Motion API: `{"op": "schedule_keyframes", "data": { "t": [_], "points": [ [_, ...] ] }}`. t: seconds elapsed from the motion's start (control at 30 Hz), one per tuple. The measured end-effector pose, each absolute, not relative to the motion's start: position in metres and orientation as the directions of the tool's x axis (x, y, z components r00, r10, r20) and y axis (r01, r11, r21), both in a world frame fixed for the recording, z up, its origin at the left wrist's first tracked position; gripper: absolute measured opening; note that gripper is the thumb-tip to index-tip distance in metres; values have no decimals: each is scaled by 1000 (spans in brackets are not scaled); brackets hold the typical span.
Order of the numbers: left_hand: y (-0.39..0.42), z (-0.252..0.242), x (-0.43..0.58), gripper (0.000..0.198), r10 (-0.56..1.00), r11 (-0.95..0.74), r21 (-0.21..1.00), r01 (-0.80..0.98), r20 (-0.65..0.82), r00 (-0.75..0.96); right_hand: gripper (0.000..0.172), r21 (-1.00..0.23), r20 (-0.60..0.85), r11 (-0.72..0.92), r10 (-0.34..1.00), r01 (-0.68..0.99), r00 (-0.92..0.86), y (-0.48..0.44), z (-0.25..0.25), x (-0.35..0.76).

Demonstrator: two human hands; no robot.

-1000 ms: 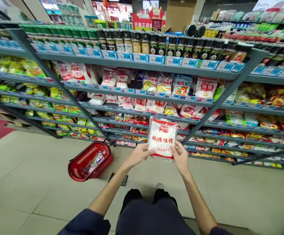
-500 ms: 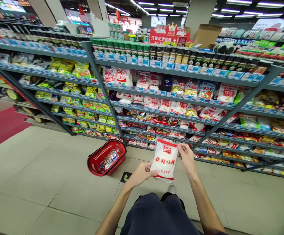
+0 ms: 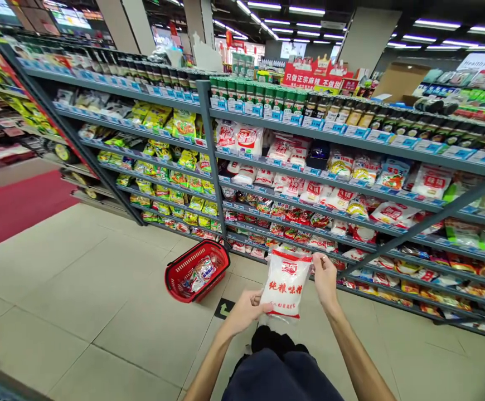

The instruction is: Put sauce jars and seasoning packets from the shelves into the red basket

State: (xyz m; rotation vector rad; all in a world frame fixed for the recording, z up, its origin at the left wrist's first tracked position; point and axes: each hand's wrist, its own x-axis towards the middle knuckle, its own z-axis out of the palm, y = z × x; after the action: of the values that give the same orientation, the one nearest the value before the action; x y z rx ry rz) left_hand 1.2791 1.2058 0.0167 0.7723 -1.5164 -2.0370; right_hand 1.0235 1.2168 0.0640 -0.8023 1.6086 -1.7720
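A clear plastic bag of MSG (image 3: 286,285), white with red bands and red Chinese lettering, is held up in front of my body, its printed side facing me. My left hand (image 3: 246,313) grips its lower left edge, thumb on the front and fingers behind. At the upper right corner, my right hand (image 3: 325,280) pinches the plastic between thumb and fingers. On the floor to the left stands a red shopping basket (image 3: 190,263) with packaged goods (image 3: 203,273) lying inside.
Long grey shelving (image 3: 330,133) runs across ahead, stocked with seasoning bags and a top row of bottles (image 3: 263,96). Yellow packets (image 3: 184,123) fill the left section. A green arrow floor sticker (image 3: 224,308) lies near the basket. A red floor strip (image 3: 25,195) is at far left.
The view has turned a little left, so the shelves and basket appear farther right. Both hands keep hold of the MSG bag, which is tilted slightly more.
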Motion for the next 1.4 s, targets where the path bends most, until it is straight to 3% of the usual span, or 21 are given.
{"op": "schedule_keyframes", "data": {
  "t": [0.13, 0.2, 0.33, 0.47, 0.67, 0.83, 0.97, 1.07, 1.4],
  "points": [
    [1173, 13, 1271, 49, -717, -282, 959, 32, -188, -672, 40, -907, -139, -63, -888, 416, -438, 1175, 77, 1026],
    [1154, 17, 1268, 49, -721, -281, 959, 26, -193, -665, 36, -880, -145, -50, -919, 473, -367, 1153, 84, 1022],
    [1115, 34, 1268, 45, -781, -205, 977, -58, -199, -592, 33, -906, -25, -172, -890, 386, -455, 1112, 76, 1012],
    [1085, 44, 1278, 45, -811, -190, 972, -142, -237, -535, 33, -943, 3, -151, -894, 296, -448, 1079, 50, 1014],
    [1045, 35, 1295, 46, -779, -256, 965, -55, -240, -580, 33, -911, -79, -116, -893, 396, -443, 1036, 54, 1039],
    [999, 39, 1322, 47, -757, -252, 968, 4, -195, -624, 37, -929, 22, -223, -829, 295, -559, 1015, 69, 1074],
    [961, 48, 1365, 47, -718, -258, 964, 59, -151, -680, 57, -968, -47, -78, -880, 240, -473, 1024, 58, 1130],
    [935, 49, 1400, 45, -711, -251, 964, 90, -120, -693, 57, -970, -131, 37, -912, 240, -389, 1026, 47, 1186],
    [890, 34, 1476, 51, -701, -313, 946, 88, -168, -693, 48, -974, -88, -24, -878, 227, -471, 993, 38, 1293]
  ]
}}
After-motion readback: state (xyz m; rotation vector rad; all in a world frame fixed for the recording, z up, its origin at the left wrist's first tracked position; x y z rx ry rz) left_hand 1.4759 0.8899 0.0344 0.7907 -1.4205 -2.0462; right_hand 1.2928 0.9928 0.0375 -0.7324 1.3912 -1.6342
